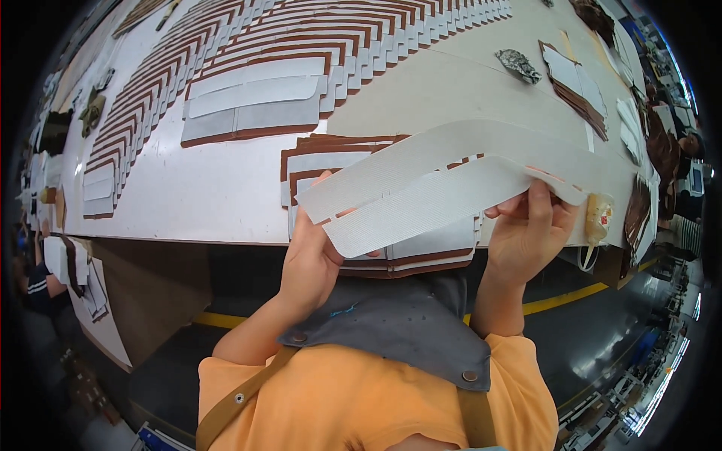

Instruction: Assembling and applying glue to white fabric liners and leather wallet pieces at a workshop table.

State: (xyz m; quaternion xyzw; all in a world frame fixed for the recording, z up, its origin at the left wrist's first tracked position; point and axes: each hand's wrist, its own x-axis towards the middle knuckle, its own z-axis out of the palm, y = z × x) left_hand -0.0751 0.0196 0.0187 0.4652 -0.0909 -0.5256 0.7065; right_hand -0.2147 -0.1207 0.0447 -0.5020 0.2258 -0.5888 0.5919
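Note:
A long white strip (429,199) of finely textured sheet material, with a broken line of slits along its middle, is stretched between my hands. My left hand (307,252) pinches its left end, the thumb near the edge and the other fingers mostly hidden beneath. My right hand (532,229) grips the lower right edge, and skin shows through the slits there. The strip bows upward at its right part. Below it, a pile of brown-edged white panels (432,248) lies at the table's near edge, partly overhanging and partly covered by the strip.
Long overlapping rows of brown-edged panels (252,113) fan across the left and far table (421,94). A crumpled patterned wad (519,66) and a brown-and-white stack (575,86) lie far right. A yellowish, strapped object (599,218) sits at the right edge. Another person's arm shows far left.

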